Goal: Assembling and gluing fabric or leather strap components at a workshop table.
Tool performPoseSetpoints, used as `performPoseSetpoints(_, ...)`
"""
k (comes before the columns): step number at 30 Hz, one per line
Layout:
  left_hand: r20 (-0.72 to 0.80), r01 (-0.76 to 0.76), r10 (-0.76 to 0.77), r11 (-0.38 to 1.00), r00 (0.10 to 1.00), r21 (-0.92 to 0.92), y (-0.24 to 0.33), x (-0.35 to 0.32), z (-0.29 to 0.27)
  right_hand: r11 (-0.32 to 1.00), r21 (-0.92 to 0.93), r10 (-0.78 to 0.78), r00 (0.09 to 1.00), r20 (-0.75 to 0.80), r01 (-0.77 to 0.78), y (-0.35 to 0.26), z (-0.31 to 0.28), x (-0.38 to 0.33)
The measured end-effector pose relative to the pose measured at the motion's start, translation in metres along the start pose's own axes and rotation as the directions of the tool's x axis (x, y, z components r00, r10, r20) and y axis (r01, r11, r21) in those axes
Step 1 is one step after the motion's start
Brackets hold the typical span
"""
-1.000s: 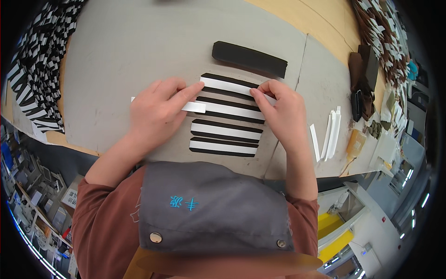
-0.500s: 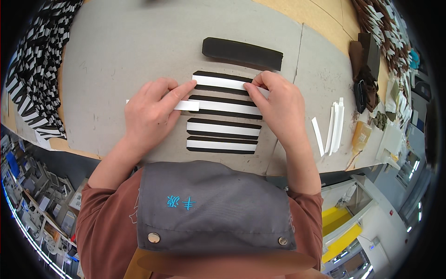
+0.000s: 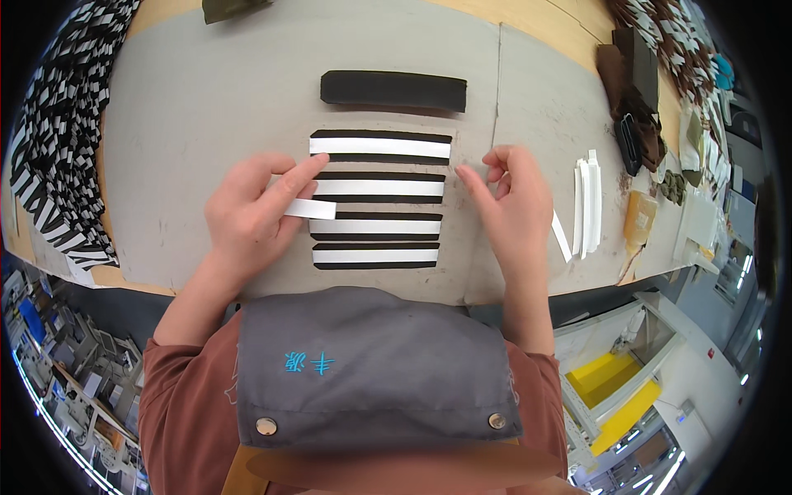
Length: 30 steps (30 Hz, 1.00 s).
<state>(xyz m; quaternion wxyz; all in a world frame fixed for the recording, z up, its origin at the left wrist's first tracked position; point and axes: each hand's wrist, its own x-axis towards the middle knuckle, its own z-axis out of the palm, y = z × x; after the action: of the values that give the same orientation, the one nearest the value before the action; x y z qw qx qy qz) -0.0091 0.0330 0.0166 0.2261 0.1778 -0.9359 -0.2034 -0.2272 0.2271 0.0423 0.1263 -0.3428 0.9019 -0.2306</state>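
Note:
Several black fabric strips lie in a column before me, each with a white strip along its middle. At the far end of the column is the topmost banded strip point(image 3: 384, 148). My left hand point(image 3: 247, 210) has its index fingertip at that strip's left end. A loose white strip point(image 3: 315, 209) is gripped in the same hand and juts out over the strips below. To the right of the column, my right hand point(image 3: 518, 206) is held off the strips, thumb and fingers apart, with nothing in it. Beyond the column lies a thick dark stack of strips point(image 3: 392, 91).
White strips point(image 3: 586, 206) lie in a bunch at the right, with a yellowish bottle point(image 3: 639, 221) beyond them. Dark brown bundles point(image 3: 635, 99) sit at the far right. A large heap of black and white pieces point(image 3: 62, 132) lines the left edge.
My right hand has let go of the topmost strip's right end and drawn away to the right. The held white strip has come nearer to me. The whole view has shifted slightly.

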Motion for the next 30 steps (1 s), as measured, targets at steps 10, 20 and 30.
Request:
performPoseSetpoints(10,0.236,-0.241,0.222,0.969,0.946,0.054,0.034,0.039,0.022,0.948,0.044,-0.297,0.926,-0.234,0.315,0.022,0.026,-0.034)
performPoseSetpoints(20,0.299,-0.255,0.221,0.964,0.928,0.079,0.036,0.044,0.029,0.924,-0.181,-0.363,0.920,-0.146,0.335,0.017,0.032,-0.034)
performPoseSetpoints(30,0.217,0.023,-0.027,1.000,0.976,0.021,0.020,0.013,-0.004,0.912,-0.217,-0.388,0.904,-0.177,0.349,0.019,0.034,-0.035)
